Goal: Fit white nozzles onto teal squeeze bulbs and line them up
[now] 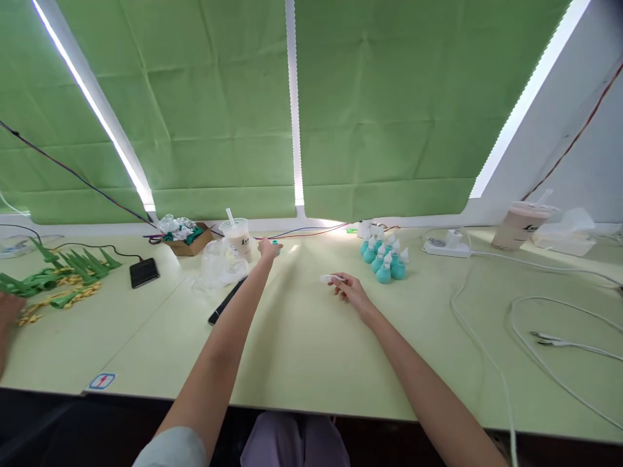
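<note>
My left hand [268, 248] reaches out over the table, its fingers closed around a small teal bulb [276, 244], mostly hidden by the hand. Nearer to me, my right hand [349, 289] pinches a small whitish translucent nozzle-like piece [327, 279] that points left; its exact shape is too small to make out. To the right of that hand, several round teal bulbs with pointed white nozzles [384, 259] stand upright in a close group.
Left of my left arm are a crumpled plastic bag [217, 263], a drink cup [237, 240], a long black object [226, 301] and a cardboard box [189, 242]. A phone [145, 273] and green-yellow pieces [73, 279] lie further left, by another person's hand [8, 314]. White cables [479, 337] cross the right side.
</note>
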{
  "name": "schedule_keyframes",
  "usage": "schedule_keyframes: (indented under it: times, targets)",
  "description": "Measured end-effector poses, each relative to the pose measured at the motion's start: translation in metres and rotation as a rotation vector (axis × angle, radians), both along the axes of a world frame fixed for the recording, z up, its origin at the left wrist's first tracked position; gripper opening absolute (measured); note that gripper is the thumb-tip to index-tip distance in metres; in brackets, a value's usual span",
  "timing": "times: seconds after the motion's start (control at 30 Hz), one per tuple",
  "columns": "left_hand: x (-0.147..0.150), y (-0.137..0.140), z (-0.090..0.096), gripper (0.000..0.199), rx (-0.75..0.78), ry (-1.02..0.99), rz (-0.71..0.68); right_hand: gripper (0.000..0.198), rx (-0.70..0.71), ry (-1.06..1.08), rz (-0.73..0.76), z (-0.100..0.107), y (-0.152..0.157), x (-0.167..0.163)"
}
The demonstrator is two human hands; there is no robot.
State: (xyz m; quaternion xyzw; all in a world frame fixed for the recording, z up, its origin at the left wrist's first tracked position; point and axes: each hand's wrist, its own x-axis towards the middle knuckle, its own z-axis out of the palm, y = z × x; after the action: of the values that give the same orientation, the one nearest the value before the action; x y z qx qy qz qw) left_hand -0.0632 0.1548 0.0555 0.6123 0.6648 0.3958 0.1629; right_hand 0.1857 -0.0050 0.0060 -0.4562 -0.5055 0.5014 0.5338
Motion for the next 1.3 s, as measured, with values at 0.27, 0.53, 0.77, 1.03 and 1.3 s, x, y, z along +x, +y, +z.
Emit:
schedule_keyframes:
  times: [0.27, 0.53, 0.77, 1.03, 1.3]
  targets:
    - [0.01, 0.022, -0.032, 0.035, -0.052, 0.021, 0.181, 0.04, 0.027, 0.02, 0.061, -0.004, 0.005, -0.002]
    - [0.041, -0.031, -0.024, 0.033, 0.058, 0.27, -0.299, 0.045, 0.067, 0.096, -0.016, 0.0, 0.009, 0.005]
    - [0.064, -0.144, -0.029, 0.035, 0.05, 0.349, -0.646, 0.052, 0.125, 0.095, -0.07, 0.003, 0.003, 0.007]
    - [0.063, -0.164, -0.047, 0.025, 0.062, 0.275, -0.679, 0.047, 0.106, -0.093, 0.038, 0.006, -0.009, 0.002]
    - [0.057, -0.162, -0.046, 0.024, 0.079, 0.513, -0.665, 0.044, 0.065, -0.331, 0.166, -0.003, -0.01, 0.012]
